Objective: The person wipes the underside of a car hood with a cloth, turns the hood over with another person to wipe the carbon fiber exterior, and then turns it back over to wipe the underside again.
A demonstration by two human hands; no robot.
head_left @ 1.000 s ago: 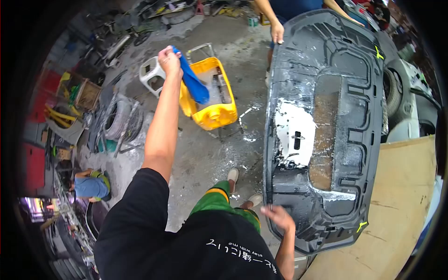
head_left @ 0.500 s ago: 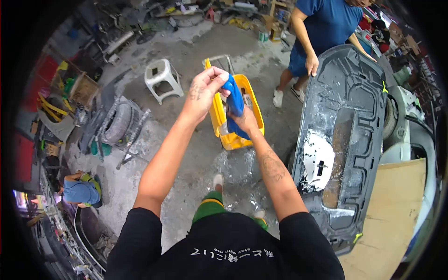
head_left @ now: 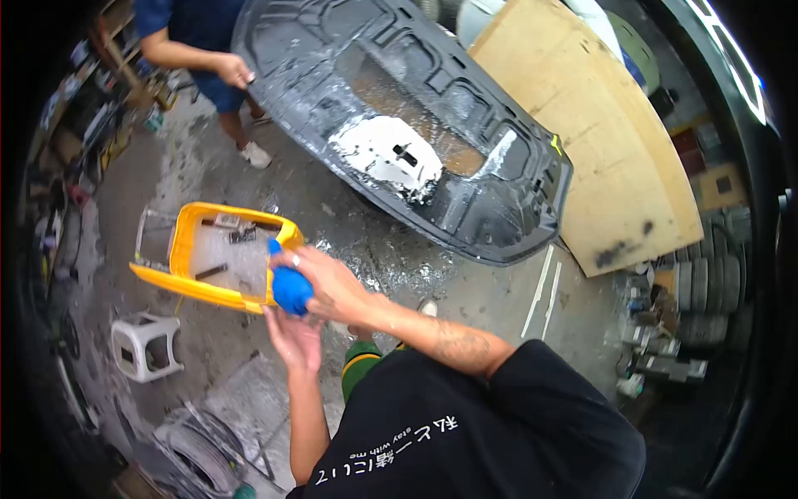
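Note:
My right hand (head_left: 332, 285) is closed around a bunched blue cloth (head_left: 293, 291), which bulges out below the fingers. Just under it, my left hand (head_left: 297, 339) is held up with its fingers stretched out, close to the bottom of the cloth. Both hands are over the near end of a yellow tub (head_left: 195, 287). Cloudy water (head_left: 220, 249) and a few dark, narrow items are inside the tub.
A person's hand (head_left: 235, 71) grips the edge of a black car panel (head_left: 465, 220) with a white, wet patch. Behind it leans a wooden board (head_left: 598, 158). A white stool (head_left: 145, 348) stands left of me, near a tyre (head_left: 195, 453). The floor (head_left: 349, 241) is wet.
My view has swung right, towards the panel. The cloth, stretched between both hands before, is now bunched in my right hand. My left hand has let go and sits below.

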